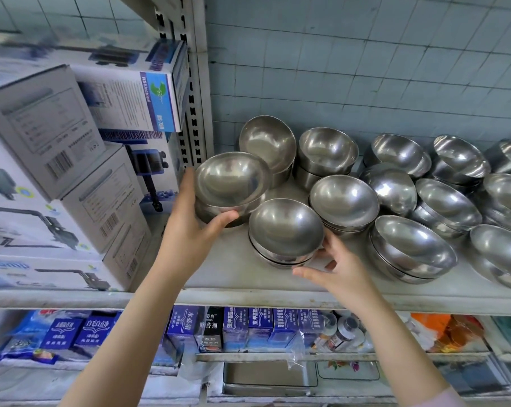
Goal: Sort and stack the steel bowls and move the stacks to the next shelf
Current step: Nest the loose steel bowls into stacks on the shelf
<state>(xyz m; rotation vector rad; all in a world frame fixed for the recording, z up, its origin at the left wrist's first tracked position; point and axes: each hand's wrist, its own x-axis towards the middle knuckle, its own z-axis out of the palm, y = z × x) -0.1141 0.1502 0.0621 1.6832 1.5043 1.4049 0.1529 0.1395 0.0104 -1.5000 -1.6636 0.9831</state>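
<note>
Several short stacks of steel bowls fill a white shelf [236,277]. At the shelf's left end, my left hand [189,230] grips a stack of bowls [230,183], thumb in front and fingers round its left side. Just right of it sits another small stack [285,227] near the front edge. My right hand [340,267] touches that stack's lower right side with spread fingers, not closed around it. Further stacks stand behind [267,139], [327,149] and to the right [343,199], [409,242].
White pump boxes [72,171] are piled on the neighbouring shelf to the left, past a slotted metal upright [195,83]. More bowls [500,248] crowd the right end. Below, a lower shelf holds blue boxes [233,327] and small bottles [342,333]. A tiled wall backs the shelf.
</note>
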